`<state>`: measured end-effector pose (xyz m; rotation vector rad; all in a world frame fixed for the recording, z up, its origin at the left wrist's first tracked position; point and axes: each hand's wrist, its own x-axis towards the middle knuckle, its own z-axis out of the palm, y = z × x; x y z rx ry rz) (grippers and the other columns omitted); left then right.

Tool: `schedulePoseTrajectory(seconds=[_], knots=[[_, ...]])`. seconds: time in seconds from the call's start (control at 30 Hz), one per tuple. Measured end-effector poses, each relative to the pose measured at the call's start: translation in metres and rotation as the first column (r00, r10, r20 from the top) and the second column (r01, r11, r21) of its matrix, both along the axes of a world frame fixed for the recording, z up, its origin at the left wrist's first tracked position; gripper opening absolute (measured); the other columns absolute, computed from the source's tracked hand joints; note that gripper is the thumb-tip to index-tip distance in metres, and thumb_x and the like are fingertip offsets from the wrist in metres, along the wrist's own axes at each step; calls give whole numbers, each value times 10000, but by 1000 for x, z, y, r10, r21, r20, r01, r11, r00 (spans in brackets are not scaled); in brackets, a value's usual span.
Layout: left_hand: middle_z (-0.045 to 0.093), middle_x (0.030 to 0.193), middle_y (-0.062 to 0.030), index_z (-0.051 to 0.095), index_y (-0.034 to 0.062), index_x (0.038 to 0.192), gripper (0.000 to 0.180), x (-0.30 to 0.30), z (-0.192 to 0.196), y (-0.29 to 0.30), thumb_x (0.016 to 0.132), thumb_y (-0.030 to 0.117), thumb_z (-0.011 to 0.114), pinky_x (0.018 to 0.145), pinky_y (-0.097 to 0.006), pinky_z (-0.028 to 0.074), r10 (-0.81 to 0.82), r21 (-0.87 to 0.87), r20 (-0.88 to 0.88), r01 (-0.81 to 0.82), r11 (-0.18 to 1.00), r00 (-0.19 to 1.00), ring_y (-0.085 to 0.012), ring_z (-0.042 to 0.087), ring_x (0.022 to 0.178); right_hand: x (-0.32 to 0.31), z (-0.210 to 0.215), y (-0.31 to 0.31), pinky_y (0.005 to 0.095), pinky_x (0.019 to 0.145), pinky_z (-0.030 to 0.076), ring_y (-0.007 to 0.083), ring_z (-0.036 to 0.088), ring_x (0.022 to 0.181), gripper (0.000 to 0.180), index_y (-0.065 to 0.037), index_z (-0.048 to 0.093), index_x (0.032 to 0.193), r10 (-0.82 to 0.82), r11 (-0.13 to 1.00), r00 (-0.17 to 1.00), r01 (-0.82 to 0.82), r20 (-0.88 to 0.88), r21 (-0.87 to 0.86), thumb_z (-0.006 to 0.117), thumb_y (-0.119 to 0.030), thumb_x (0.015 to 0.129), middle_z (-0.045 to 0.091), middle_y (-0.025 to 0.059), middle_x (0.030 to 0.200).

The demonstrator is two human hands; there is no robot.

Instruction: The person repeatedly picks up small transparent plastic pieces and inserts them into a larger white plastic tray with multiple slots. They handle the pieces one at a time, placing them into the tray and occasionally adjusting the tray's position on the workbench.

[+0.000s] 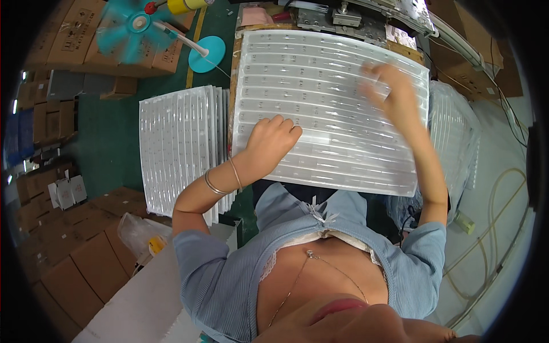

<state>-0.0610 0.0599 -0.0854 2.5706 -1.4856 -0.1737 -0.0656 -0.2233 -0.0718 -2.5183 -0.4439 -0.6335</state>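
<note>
Brown boxes [74,43] with dark printing stand left, near a blue-green fan [139,23]. Next is a pile of shiny, ridged sheets [174,146]. The left hand [271,143], its grip curled, rests on a big sheet [329,111] lying flat on the surface [235,57]; I cannot tell if it holds anything. Rows of tiny marks are too small to read. The right hand [394,94] is blurry above, its grip half open and bare. Crinkly clear plastic [452,126] is at right.

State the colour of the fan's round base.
The fan's round base is turquoise; it shows best in the head view.
</note>
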Motion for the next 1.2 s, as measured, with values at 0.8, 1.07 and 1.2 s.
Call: schedulePoseTrajectory(seconds=[0.8,1.07,1.2], knots=[[497,969,-99,507,53,1080,401,-23,-5,-60,695,73,616,735,-337,458,-57,-164,-263,13,986,963,-254,510,916,-78,-18,-57,237,674,479,101,539,904,246,-6,555,1103,-221,573,899,433,-378,695,562,-95,875,561,68,1125],[528,1049,-113,548,70,1000,332,-16,-25,-57,685,120,643,793,-355,410,-185,7,152,186,983,971,-264,502,975,-67,-3,-75,240,679,510,129,583,915,288,-27,548,1151,-190,516,909,413,-370,751,560,-110,875,570,98,1153],[556,1032,-84,573,101,1026,307,20,-7,-72,730,142,643,769,-361,427,-112,-224,-68,94,970,991,-247,530,951,-55,7,-82,248,692,511,152,603,920,173,-38,556,1026,-227,459,922,386,-314,801,584,-96,865,573,116,1154]])
